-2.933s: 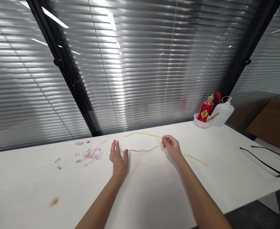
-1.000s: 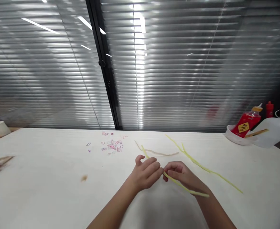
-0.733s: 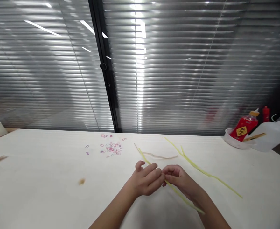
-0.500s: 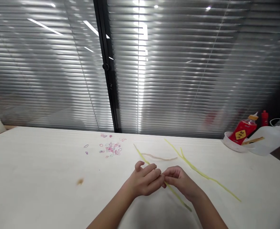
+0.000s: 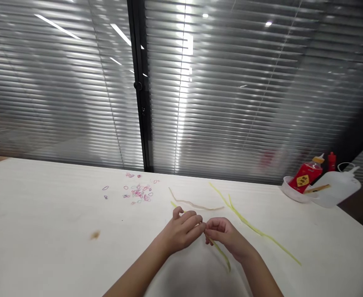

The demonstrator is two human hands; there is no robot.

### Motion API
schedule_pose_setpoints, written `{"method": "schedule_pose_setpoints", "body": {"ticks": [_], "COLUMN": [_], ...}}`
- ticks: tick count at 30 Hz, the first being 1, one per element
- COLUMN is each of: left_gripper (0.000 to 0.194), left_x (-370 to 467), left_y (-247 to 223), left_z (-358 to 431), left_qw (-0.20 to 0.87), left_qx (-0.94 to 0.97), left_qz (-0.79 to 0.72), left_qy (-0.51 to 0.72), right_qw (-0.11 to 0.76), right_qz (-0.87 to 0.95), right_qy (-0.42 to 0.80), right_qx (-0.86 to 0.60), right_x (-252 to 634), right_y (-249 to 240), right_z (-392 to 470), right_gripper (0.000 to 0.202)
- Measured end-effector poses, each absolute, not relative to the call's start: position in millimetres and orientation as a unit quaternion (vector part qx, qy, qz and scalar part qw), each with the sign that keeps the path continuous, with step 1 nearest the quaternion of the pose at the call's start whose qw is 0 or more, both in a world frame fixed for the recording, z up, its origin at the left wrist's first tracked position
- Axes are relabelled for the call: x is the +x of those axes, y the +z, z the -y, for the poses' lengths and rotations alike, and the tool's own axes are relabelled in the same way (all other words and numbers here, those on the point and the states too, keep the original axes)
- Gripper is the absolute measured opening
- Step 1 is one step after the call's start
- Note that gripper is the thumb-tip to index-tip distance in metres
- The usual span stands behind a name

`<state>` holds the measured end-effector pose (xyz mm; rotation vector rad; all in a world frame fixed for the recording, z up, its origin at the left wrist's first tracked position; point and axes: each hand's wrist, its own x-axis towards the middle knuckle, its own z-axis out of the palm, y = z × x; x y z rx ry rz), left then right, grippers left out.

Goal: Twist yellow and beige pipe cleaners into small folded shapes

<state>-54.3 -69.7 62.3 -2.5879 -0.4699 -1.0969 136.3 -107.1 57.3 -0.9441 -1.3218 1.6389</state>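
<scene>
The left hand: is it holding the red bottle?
No, the left hand holds a yellow string, well away from the red bottle.

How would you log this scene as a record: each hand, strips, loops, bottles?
Left hand: over a yellow strip, grip hidden
Right hand: fingertips pinching that strip
Tan strip: on the table, beyond the hands
Other yellow strips: lying together, to the right
Coloured loops: scattered, left of the tan strip
Red bottle: in a white dish
Translucent bottle: beside the dish
</scene>
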Motion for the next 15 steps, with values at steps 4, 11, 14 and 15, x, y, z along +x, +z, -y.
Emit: {"method": "schedule_pose_setpoints", "body": {"ticks": [4, 11, 14, 15], "left_gripper": [0.018, 0.019, 0.021, 0.021], "left_x": [-54.0, -52.2, -50.9, -50.4], "left_y": [56.6, 52.2, 54.5, 55.4], "left_z": [68.0, 64.5, 65.8, 66.4], "left_qw": [0.125, 0.094, 0.068, 0.056], "left_qx": [-0.898, -0.891, -0.889, -0.889], "left_qz": [0.17, 0.194, 0.201, 0.201], "left_qy": [-0.387, -0.4, -0.405, -0.408], "right_qw": [0.397, 0.423, 0.439, 0.444], "right_qz": [0.516, 0.491, 0.497, 0.499], "right_qy": [0.67, 0.679, 0.66, 0.653], "right_qx": [-0.357, -0.345, -0.352, -0.357], "right_x": [136.8, 132.8, 130.7, 130.3], "right_y": [52.6, 48.0, 48.6, 49.1], "right_z": [107.4, 106.5, 105.9, 105.8], "right_gripper": [0.021, 0.02, 0.022, 0.022]}}
